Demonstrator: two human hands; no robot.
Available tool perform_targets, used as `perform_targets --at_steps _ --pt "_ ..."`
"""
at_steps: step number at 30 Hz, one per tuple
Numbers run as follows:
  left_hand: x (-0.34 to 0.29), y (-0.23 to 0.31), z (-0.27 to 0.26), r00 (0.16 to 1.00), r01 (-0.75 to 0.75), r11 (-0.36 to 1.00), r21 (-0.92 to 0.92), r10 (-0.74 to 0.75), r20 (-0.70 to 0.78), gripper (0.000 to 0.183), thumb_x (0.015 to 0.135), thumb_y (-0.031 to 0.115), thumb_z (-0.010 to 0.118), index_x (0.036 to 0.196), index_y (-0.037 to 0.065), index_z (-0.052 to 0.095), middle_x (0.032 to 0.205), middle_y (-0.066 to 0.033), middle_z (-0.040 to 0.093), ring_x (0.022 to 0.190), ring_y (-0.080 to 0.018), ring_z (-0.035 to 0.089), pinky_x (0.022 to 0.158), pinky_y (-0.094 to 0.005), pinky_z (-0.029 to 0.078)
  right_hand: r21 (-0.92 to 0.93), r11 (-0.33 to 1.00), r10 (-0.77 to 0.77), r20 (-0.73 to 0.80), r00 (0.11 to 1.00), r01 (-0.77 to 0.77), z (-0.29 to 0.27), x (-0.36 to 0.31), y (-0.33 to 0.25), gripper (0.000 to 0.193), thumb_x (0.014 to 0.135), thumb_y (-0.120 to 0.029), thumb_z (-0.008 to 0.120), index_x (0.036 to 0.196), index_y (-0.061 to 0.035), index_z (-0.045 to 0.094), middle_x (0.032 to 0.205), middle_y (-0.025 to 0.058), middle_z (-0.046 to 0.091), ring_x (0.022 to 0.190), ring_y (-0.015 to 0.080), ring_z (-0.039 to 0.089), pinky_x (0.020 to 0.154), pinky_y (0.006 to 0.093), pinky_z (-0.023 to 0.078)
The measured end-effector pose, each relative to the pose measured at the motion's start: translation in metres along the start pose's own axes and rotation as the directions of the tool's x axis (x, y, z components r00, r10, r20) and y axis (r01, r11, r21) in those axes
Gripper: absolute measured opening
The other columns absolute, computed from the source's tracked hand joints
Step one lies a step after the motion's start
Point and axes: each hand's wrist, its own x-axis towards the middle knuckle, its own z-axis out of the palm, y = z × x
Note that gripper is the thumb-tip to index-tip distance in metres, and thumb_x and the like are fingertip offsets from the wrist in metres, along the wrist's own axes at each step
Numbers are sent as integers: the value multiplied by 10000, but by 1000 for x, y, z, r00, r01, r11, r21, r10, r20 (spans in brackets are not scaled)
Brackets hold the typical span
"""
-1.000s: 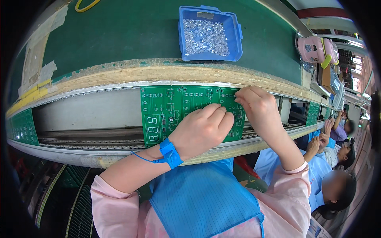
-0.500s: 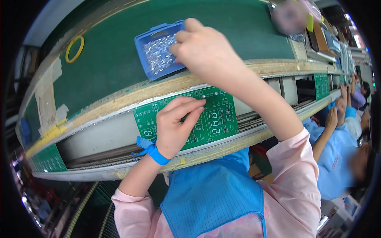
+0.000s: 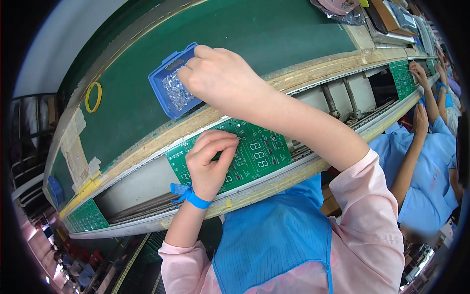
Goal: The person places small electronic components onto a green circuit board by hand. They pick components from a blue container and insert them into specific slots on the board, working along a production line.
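Note:
My left hand (image 3: 210,161), with a blue band at its wrist, hovers over a green circuit board (image 3: 267,142). Its thumb and forefinger are pinched around something tiny near the board's surface, too small to name. White digit outlines and small parts show on the board; my hand covers its middle left. Farther off, my right hand (image 3: 220,73) reaches into a blue plastic bin (image 3: 157,93) with curled fingers. Many small, clear, shiny parts (image 3: 175,90) lie in that bin. The right fingertips are partly hidden, so what they hold cannot be made out.
The board sits on a rail conveyor (image 3: 132,206), with other boards at left (image 3: 88,216) and right (image 3: 402,81). A wooden ledge (image 3: 289,81) edges the green tabletop (image 3: 274,39). A yellow tape ring (image 3: 93,97) lies left of the bin. Co-workers in blue (image 3: 421,166) work at right.
The whole view has shifted. My left fingertips have come slightly nearer to me over the board, still pinched. My right hand stays at the bin, its fingers still curled.

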Motion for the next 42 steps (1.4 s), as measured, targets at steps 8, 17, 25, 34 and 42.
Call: perform_targets --at_steps 8,17,25,34,42 --pt "3 12 12 989 145 967 210 -134 -66 138 773 -30 763 872 30 687 879 -101 689 823 -234 663 735 -326 528 519 811 323 -14 946 -269 -43 -64 5 60 903 -39 633 940 1 656 877 133 676 802 326 667 685 383 525" --pt "6 16 16 991 131 934 332 -115 -69 131 782 -28 755 875 23 678 868 -100 678 808 -228 663 726 -319 527 539 751 442 17 897 -381 -44 -122 6 74 891 -15 648 954 15 675 855 141 679 769 292 674 655 354 524" --pt "17 28 15 996 10 883 470 -49 71 135 795 -47 726 887 15 651 845 -97 669 777 -212 670 702 -307 538 595 596 581 145 801 -540 -38 -137 -5 90 895 -16 635 971 22 662 886 173 672 798 354 667 685 405 529" --pt "22 36 19 995 -46 820 571 -10 95 140 794 -8 748 863 13 628 807 -127 649 738 -287 644 651 -380 515 609 584 606 112 787 -537 -33 -141 -6 100 893 -12 646 977 21 687 901 170 681 793 320 678 684 381 532" --pt "51 64 -15 993 -95 704 704 119 15 119 793 45 756 859 30 658 814 -122 650 789 -314 611 714 -415 479 783 258 643 298 705 -566 -43 -136 -1 107 919 -35 672 1006 10 714 947 66 705 857 151 657 772 262 516"
